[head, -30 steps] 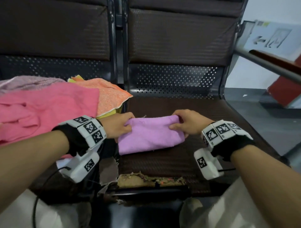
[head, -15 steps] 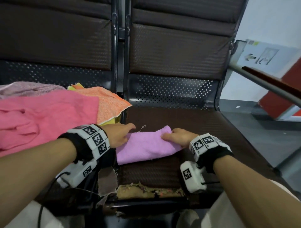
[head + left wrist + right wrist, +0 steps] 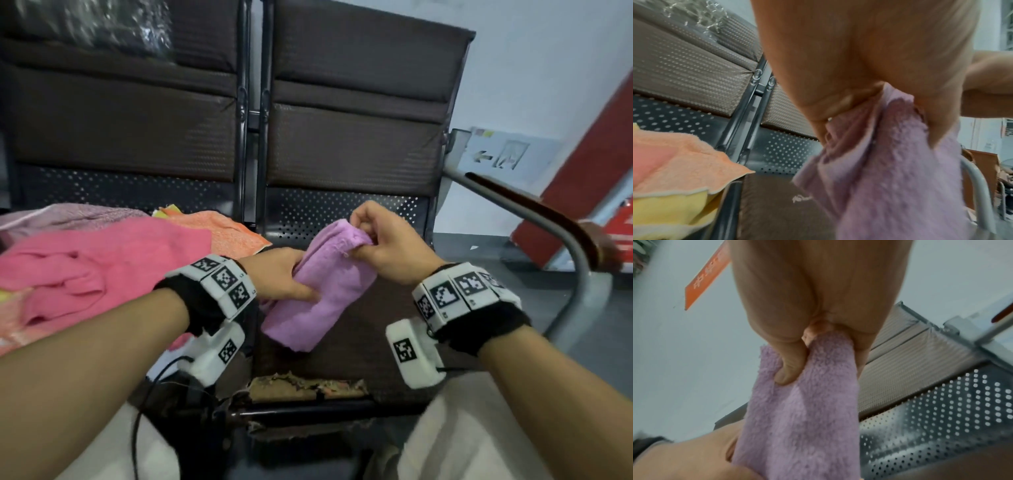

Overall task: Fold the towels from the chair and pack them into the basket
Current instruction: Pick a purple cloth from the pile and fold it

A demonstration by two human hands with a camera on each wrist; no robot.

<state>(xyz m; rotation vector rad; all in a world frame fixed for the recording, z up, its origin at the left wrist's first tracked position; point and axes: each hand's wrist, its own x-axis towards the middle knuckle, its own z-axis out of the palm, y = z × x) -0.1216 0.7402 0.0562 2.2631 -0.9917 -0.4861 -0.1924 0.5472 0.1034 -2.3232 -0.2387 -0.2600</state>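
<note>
Lilac terry towel (image 3: 322,291), folded into a thick bundle, is held in the air above the dark brown padded chair seat (image 3: 370,346). Left hand (image 3: 277,277) grips its near-left side, fingers curled under and thumb on top; right hand (image 3: 383,240) pinches the far upper corner between thumb and curled fingers. Pink towel (image 3: 102,260) and orange towel (image 3: 226,233) lie heaped on the left seat.

- Left hand (image 3: 279,274): its fingers are hidden behind the purple towel (image 3: 322,291).
- Pink towel (image 3: 102,267): cut off by the left edge.
</note>
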